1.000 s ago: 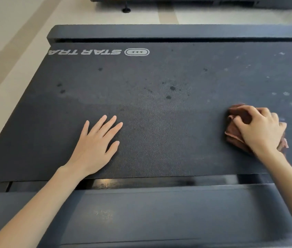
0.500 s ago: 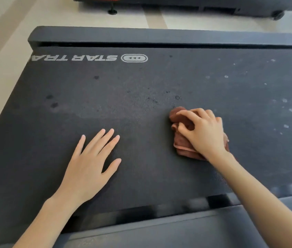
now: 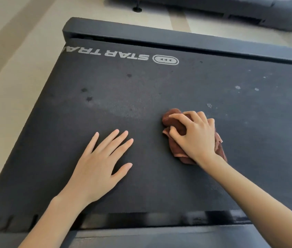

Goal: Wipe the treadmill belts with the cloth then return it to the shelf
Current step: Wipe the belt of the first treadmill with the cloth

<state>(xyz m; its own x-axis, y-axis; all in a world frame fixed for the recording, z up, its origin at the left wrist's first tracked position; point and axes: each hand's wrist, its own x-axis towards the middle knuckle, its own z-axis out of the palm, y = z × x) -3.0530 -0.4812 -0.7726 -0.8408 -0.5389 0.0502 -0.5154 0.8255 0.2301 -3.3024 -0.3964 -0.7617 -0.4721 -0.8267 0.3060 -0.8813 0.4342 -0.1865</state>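
The dark treadmill belt fills most of the view, with white lettering near its far end and pale specks on its right part. A bunched reddish-brown cloth lies on the belt's middle. My right hand grips the cloth from above with curled fingers and presses it onto the belt. My left hand rests flat on the belt to the left of the cloth, fingers straight and spread.
A dark side rail borders the belt's far edge, and another rail runs along the near edge. A second treadmill stands beyond on the beige floor. No shelf is in view.
My right hand slid the cloth leftward from the belt's right side to its middle. My left hand stayed flat on the belt. The view shifted and tilted.
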